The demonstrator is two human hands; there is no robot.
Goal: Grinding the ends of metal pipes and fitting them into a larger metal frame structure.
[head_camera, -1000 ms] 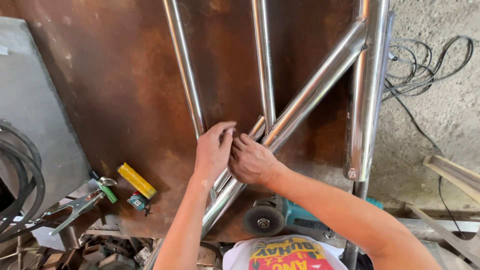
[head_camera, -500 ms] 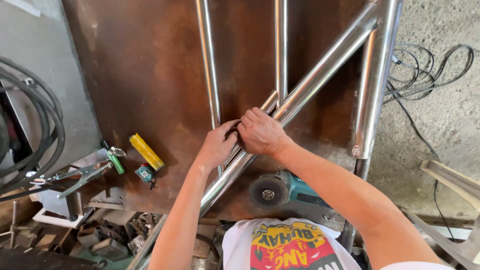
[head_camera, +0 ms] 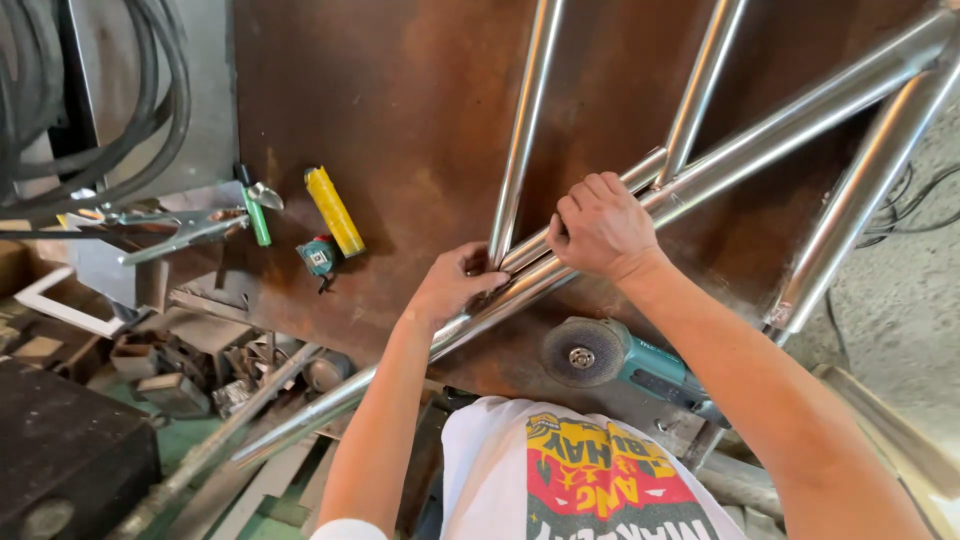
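A frame of shiny steel tubes (head_camera: 760, 130) lies on a rusty brown metal plate (head_camera: 400, 110). My left hand (head_camera: 455, 285) rests on the long diagonal tube where a thinner upright tube (head_camera: 525, 120) meets it, fingers curled against the joint. My right hand (head_camera: 600, 228) is closed over the short tube lying alongside the diagonal one, just right of my left hand. A second thin tube (head_camera: 700, 95) rises behind my right hand.
A teal angle grinder (head_camera: 620, 358) lies on the plate's near edge. A yellow cylinder (head_camera: 334, 210), a small teal tape measure (head_camera: 318, 257), a green-handled tool (head_camera: 256, 215) and a metal clamp (head_camera: 175, 228) sit at left. Black cables (head_camera: 110, 110) hang upper left; scrap metal (head_camera: 200, 365) lies below.
The view has shifted and closed in, so the tubes and hands sit further right. My hands have drawn slightly apart along the diagonal tube, the right one higher up on it.
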